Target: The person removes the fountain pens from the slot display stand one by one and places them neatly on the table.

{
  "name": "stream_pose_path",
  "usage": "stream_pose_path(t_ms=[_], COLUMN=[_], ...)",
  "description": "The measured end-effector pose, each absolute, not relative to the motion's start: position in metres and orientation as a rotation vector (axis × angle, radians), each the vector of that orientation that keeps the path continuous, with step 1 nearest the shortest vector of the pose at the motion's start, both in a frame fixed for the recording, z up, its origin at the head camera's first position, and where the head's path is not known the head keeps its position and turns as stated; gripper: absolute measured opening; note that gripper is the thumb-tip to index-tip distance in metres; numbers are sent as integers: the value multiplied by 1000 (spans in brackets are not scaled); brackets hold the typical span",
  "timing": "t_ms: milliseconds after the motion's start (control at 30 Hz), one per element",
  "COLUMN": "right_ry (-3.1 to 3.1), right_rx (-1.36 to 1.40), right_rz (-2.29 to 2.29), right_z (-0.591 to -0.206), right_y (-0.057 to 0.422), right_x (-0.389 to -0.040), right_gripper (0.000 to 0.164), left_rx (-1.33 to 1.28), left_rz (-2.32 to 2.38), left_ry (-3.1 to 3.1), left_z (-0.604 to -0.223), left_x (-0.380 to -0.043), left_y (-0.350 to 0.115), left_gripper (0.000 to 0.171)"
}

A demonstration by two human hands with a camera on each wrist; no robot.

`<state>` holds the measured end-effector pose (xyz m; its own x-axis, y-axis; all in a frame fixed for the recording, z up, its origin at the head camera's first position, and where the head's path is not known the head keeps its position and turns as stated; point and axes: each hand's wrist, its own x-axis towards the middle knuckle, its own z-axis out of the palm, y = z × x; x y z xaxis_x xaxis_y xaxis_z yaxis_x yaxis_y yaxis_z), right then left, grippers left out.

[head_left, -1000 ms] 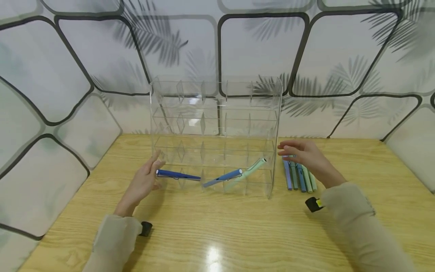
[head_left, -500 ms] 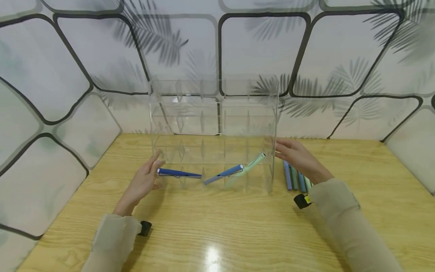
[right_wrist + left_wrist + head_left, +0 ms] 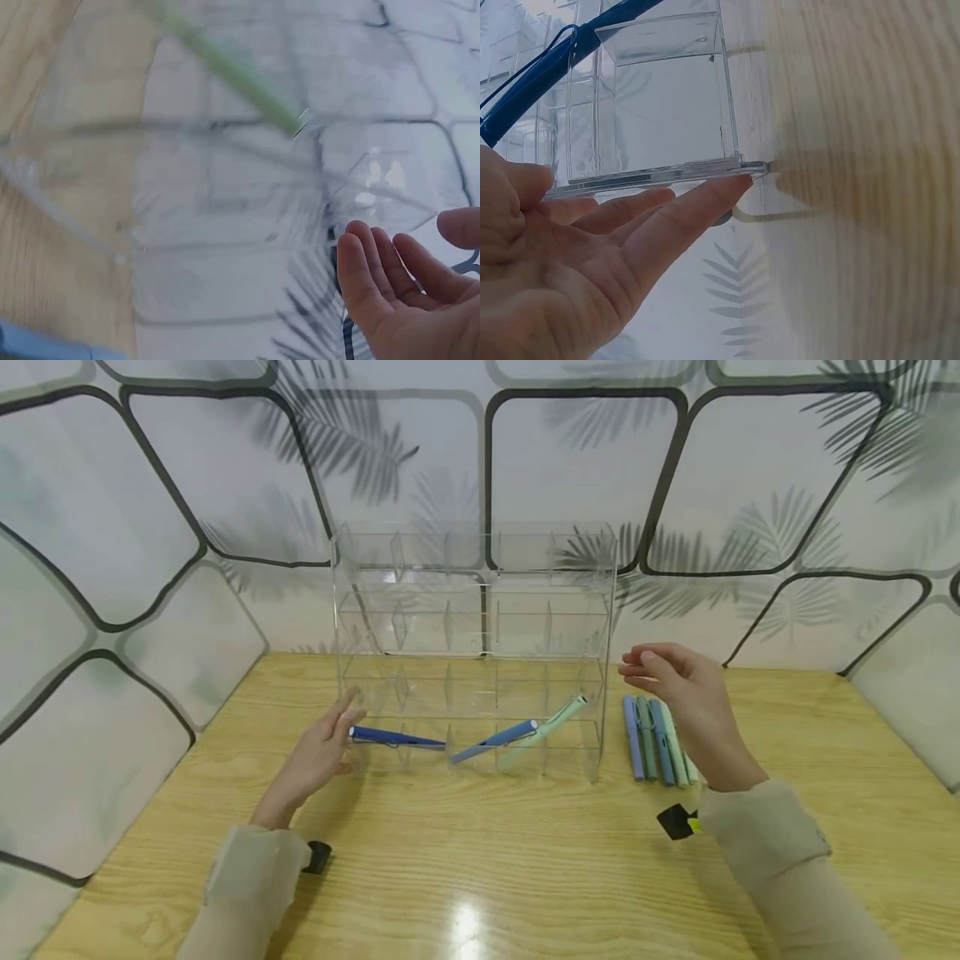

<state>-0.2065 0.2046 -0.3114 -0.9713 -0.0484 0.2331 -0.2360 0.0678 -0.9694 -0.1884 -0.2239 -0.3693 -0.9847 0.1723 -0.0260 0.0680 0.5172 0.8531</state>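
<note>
A clear acrylic rack [image 3: 474, 657] with rows of compartments stands upright by the back wall. Three pens lie slanted across its bottom row: a dark blue pen [image 3: 397, 738], a lighter blue pen [image 3: 493, 742] and a mint green pen [image 3: 543, 728]. My left hand [image 3: 315, 752] rests on the rack's lower left side. In the left wrist view its long fingers [image 3: 686, 214] lie nearly straight along the outer face of the side panel. My right hand [image 3: 693, 714] hovers right of the rack, fingers loosely bent, thumb apart, holding nothing.
Several pens [image 3: 647, 739] in purple, green and blue lie side by side on the wooden table [image 3: 420, 868], right of the rack and partly behind my right hand. A patterned white wall covering [image 3: 577, 477] rises behind the rack.
My right hand went left to the rack's right side, then drew back right and up, away from it. The rack has shifted slightly backward. My left hand stays on its left side.
</note>
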Motion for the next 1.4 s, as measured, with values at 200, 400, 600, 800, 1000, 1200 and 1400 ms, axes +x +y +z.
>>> stream_pose_path(t_ms=[200, 400, 600, 800, 1000, 1200, 1400], right_ry=[-2055, -2092, -2193, -2256, -2264, -2281, -2211], right_rx=[312, 355, 414, 417, 371, 351, 247], right_rz=[2404, 2604, 2633, 2663, 2716, 2722, 2713], right_z=[-308, -315, -321, -325, -326, -328, -331], right_y=[206, 207, 201, 193, 183, 167, 154], right_x=[-188, -180, -176, -171, -168, -168, -169], right_gripper=[35, 38, 57, 65, 74, 74, 71], left_rx=[235, 240, 248, 246, 240, 236, 241], left_rz=[1466, 1455, 1451, 1458, 1452, 1458, 1459], left_ry=[2618, 2610, 2619, 2618, 2621, 2618, 2622], left_z=[-370, -370, -370, -370, -369, -369, -368], left_x=[-190, -191, -190, -191, -190, -190, -190], left_y=[-229, -229, -229, -228, -227, -227, -226], left_gripper=[59, 58, 58, 58, 58, 58, 57])
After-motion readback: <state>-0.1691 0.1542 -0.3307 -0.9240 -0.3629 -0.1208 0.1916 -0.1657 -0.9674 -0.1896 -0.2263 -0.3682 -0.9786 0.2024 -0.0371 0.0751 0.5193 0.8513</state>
